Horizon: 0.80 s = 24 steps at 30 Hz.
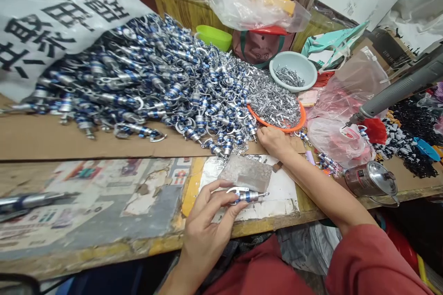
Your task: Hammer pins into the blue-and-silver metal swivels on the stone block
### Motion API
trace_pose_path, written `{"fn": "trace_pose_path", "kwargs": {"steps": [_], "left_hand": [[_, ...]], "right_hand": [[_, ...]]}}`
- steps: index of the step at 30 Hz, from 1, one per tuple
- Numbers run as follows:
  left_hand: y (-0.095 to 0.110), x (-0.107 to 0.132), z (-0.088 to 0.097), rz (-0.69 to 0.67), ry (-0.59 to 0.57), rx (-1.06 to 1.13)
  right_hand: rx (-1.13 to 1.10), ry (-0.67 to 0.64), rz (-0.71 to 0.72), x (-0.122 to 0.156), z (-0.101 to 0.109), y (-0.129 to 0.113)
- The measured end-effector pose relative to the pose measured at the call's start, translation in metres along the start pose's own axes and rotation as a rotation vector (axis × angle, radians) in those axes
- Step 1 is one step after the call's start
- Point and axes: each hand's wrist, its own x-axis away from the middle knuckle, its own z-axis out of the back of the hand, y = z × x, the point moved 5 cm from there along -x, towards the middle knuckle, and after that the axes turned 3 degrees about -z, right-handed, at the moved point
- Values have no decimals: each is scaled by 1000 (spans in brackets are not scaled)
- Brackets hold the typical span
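My left hand (211,214) grips a silver-and-blue cylindrical metal fitting (252,196) with a pale curved lever and a thin pointed end facing right. It is held just above the bench's near edge, in front of a flat grey metal block (246,173). My right hand (275,142) reaches to the pile's edge beside the orange basin (302,117). Its fingers are curled together; what they pinch, if anything, is hidden. Small flat metal pieces (273,101) fill and spill around that basin. A large heap of similar silver-and-blue fittings (155,73) lies to the left.
A printed white sack (69,14) overlaps the heap. Behind stand a green bowl (214,37) and a pale blue bowl (293,71) with metal pieces. At right, a grey rod-shaped tool (391,94) slants above plastic bags (341,140). A lidded metal mug (372,184) stands near the bench edge.
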Motion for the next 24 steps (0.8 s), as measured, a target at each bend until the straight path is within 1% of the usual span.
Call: {"fn": "trace_pose_path", "kwargs": {"steps": [1, 3, 5, 6, 7, 9, 10, 11, 13, 14, 16, 19, 21, 23, 24], "left_hand": [[1, -1, 1, 2, 2, 3], [-1, -4, 3, 44, 4, 45], [-5, -5, 3, 118, -2, 100], [-8, -5, 3, 163, 0, 125], [-11, -4, 2, 216, 5, 156], [-17, -2, 0, 321, 9, 232], [-19, -1, -2, 359, 13, 273], [-20, 0, -2, 380, 18, 305], [-20, 1, -2, 375, 23, 305], [-19, 0, 0, 362, 29, 277], [-16, -1, 2, 334, 33, 212], [-10, -5, 6, 265, 30, 153], [-6, -7, 7, 217, 25, 158], [-4, -8, 8, 190, 23, 192], [-4, -9, 8, 188, 22, 214]], "right_hand": [[-2, 1, 0, -3, 0, 0], [-16, 14, -7, -1, 2, 2], [-34, 38, -21, 11, 7, 5], [-95, 76, -33, 19, 12, 5], [-210, 128, -45, 29, 19, 3], [-567, 221, -45, 51, 32, -7], [-768, 249, -25, 62, 37, -16], [-933, 245, 9, 72, 41, -27], [-1101, 210, 97, 87, 45, -50], [-1131, 204, 129, 92, 46, -59], [-1156, 206, 155, 97, 45, -69], [-1225, 198, 146, 97, 40, -70], [-1266, 196, 171, 96, 40, -69], [-1235, 220, 231, 99, 43, -69], [-1184, 244, 270, 102, 46, -70]]}}
